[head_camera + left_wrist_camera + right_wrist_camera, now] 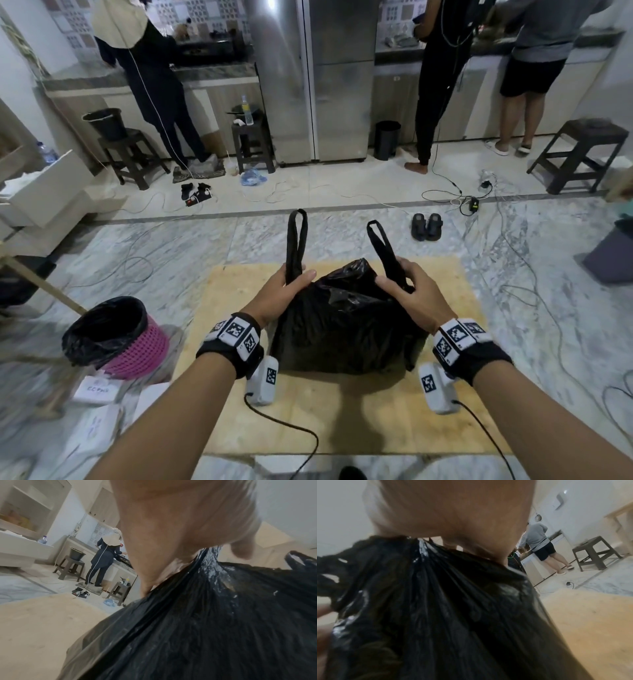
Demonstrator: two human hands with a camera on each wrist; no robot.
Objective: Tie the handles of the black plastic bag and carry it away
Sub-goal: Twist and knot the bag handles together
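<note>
Centre of the head view: my left hand (286,289) is clamped round the base of the left handle (296,236), my right hand (409,291) round the base of the right handle (383,245). Hands are apart, either side of the bag's mouth. Both handles stick up as loops, untied, not touching each other. The bag (346,329) sits on the board (342,411), lower centre of frame. Left wrist view: gathered plastic bunches into my grip, upper centre; the other handle's loop shows at right edge. Right wrist view is blurry, same gathered neck under my palm. Pink bin (118,337) with black liner lower left, just off the board. Black sandals (427,226) on the floor, right of centre, beyond the bag.
</note>
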